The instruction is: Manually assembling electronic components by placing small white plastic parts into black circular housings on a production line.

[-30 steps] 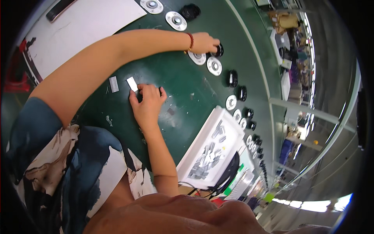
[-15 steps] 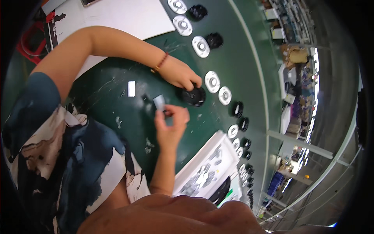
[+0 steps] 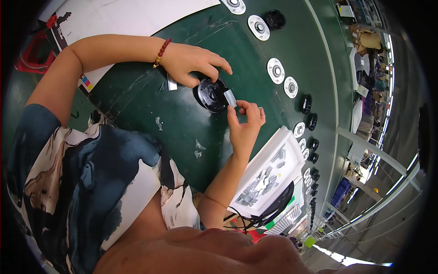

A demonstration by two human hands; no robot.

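My left hand [image 3: 191, 61], with a bead bracelet at the wrist, rests on a black round part [image 3: 211, 96] and steadies it on the green table [image 3: 150, 114]. My right hand [image 3: 246, 123] comes in from below. It pinches a small grey strip [image 3: 229, 97] between thumb and fingers and holds the strip against the right edge of the black round part. The two hands are close together over the part.
A white tray [image 3: 285, 139] holding several small grey strips lies at the right by my right forearm. A row of white discs [image 3: 276, 71] and black round parts [image 3: 306, 103] runs along the table's far side. One loose strip [image 3: 171, 82] lies under my left wrist. A white sheet [image 3: 127, 16] lies at the top.
My left hand reached out to the row, took a black round part and drew it back toward me. My right hand carried the grey strip over to the part's edge.
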